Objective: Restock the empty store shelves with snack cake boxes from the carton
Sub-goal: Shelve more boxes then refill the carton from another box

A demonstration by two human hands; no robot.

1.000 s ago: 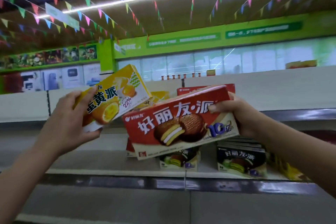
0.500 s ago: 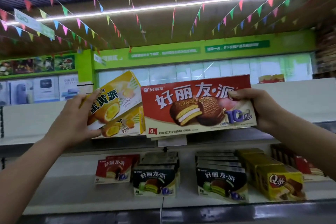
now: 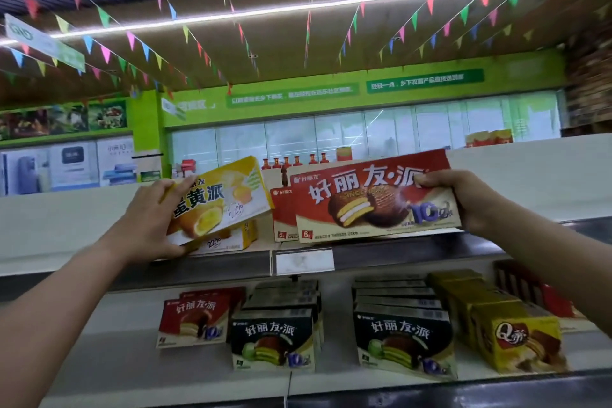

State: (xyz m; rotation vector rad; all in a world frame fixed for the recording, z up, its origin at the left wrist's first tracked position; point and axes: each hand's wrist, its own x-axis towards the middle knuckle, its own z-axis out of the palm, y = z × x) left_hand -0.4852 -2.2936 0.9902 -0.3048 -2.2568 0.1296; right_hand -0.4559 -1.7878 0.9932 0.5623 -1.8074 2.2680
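Shop aisle, grey upper shelf (image 3: 430, 250); left fingers (image 3: 174, 185) around yellow box (image 3: 215, 202), right fingers (image 3: 430, 177) around red box (image 3: 374, 202).

Ceiling, upper frame: strings of coloured pennants (image 3: 130, 40) and long light strips (image 3: 281, 10). Upper left: hanging green-white sign (image 3: 43, 41). Centre band: green wall fascia (image 3: 530, 73) with white lettering, pale glass panels (image 3: 331, 139) beneath. Mid-left: photo posters (image 3: 66, 119). Centre: row of red bottles (image 3: 294, 161).

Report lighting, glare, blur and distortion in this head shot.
Head view: ceiling light strips blown out white; wide-angle lens bends the shelf rail; print on the yellow box and red box reads clear; the Q box at lower right is soft; far green wall signs hazy.
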